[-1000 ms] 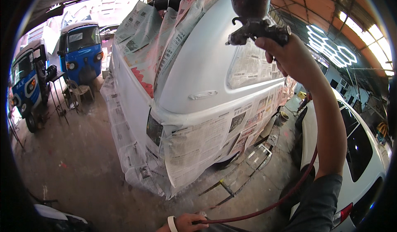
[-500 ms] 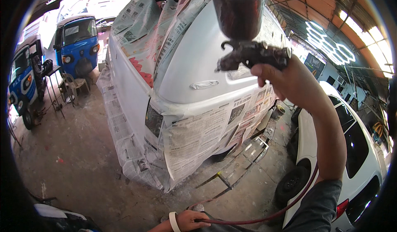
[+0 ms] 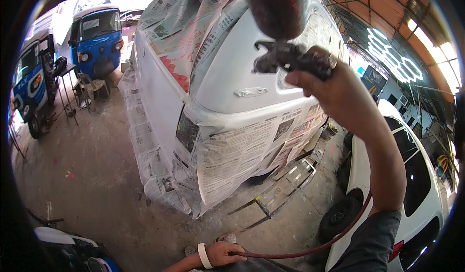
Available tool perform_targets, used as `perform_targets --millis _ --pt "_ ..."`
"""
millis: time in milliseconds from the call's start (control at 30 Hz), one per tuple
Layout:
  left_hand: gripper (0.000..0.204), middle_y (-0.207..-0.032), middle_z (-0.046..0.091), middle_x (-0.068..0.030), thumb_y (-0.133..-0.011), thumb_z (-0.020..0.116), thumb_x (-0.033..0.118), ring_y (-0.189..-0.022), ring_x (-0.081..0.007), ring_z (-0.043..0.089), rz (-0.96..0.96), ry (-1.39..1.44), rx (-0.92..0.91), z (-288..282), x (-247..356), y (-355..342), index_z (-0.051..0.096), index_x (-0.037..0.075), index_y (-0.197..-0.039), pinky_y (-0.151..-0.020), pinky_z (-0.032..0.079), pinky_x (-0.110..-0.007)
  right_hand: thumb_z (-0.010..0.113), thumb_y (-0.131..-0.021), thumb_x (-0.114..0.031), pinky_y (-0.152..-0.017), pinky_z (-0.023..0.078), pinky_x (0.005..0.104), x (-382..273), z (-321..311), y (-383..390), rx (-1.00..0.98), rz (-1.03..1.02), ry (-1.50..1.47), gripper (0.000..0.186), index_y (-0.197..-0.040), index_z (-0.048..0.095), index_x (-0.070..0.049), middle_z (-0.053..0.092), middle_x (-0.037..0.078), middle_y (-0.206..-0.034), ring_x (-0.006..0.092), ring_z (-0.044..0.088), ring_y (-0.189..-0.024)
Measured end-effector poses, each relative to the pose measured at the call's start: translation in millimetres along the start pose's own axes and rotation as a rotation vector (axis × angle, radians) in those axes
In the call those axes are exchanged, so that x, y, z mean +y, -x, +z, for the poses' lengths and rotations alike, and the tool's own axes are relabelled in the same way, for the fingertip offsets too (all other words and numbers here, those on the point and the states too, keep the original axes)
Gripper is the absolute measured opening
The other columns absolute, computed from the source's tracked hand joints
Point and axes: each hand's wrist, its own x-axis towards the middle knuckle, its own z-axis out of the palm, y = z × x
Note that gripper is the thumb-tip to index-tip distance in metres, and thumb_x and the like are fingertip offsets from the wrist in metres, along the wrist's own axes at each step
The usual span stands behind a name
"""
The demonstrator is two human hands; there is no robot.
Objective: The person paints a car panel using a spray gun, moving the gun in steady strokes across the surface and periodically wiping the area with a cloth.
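One spray gun (image 3: 286,54), one hose (image 3: 310,250).

The van (image 3: 227,78) wears smooth, matt white paint, masked with crinkled newspaper (image 3: 237,151). The spray gun (image 3: 286,59) is dark, grimy metal. The floor (image 3: 92,185) is rough concrete

1. My spray gun (image 3: 290,59) is dark, with a dark reddish cup (image 3: 276,5).
2. The hose (image 3: 310,250) in my left hand (image 3: 223,253) is dark red.
3. The van (image 3: 227,78) is white, masked with printed black-and-white newspaper (image 3: 237,151).
4. Two three-wheelers (image 3: 99,39) are blue.
5. The car (image 3: 416,194) is white.
6. My sleeve (image 3: 378,243) is grey; my wristband (image 3: 203,255) is white.
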Motion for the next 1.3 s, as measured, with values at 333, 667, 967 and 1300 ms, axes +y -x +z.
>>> perform_targets --millis 333,667,967,1300 --pt "0.027 -0.092 0.069 -0.0085 -0.093 0.068 0.030 -0.086 -0.0200 0.064 0.009 -0.027 0.063 -7.3 -36.6 3.9 0.070 0.006 -0.103 -0.079 0.048 -0.033 0.077 -0.086 -0.017 -0.053 0.045 0.0255 25.2 54.3 62.5 -0.096 -0.005 -0.284 0.040 -0.118 0.059 -0.002 0.063 -0.002 -0.075 0.0080 0.056 -0.060" --pt "0.035 -0.077 0.059 0.0011 -0.089 0.072 0.041 -0.077 -0.0085 0.052 -0.255 0.250 0.201 -12.3 -132.8 25.7 0.065 0.006 -0.086 -0.072 0.043 -0.027 0.072 -0.084 0.001 -0.059 0.046 0.0210 58.2 168.5 136.9 0.202 0.025 -0.599 0.042 -0.122 0.055 0.000 0.068 0.005 -0.101 0.0050 0.056 -0.070" --pt "0.023 -0.083 0.063 0.0027 -0.092 0.072 0.027 -0.081 -0.0062 0.055 -0.334 0.245 0.189 -13.9 -126.5 22.2 0.066 0.005 -0.090 -0.074 0.045 -0.025 0.080 -0.083 -0.010 -0.069 0.051 0.0314 60.9 188.2 117.7 0.320 0.184 -0.779 0.033 -0.106 0.060 0.001 0.069 0.015 -0.089 0.0179 0.066 -0.075" --pt "0.026 -0.082 0.064 0.0017 -0.091 0.073 0.030 -0.079 -0.0069 0.056 -0.381 0.194 0.251 -19.9 -98.5 2.2 0.065 0.005 -0.091 -0.071 0.045 -0.027 0.075 -0.087 -0.010 -0.068 0.047 0.0277 135.5 180.6 101.2 0.455 0.393 -0.763 0.028 -0.104 0.056 0.000 0.063 0.009 -0.081 0.0134 0.055 -0.073"
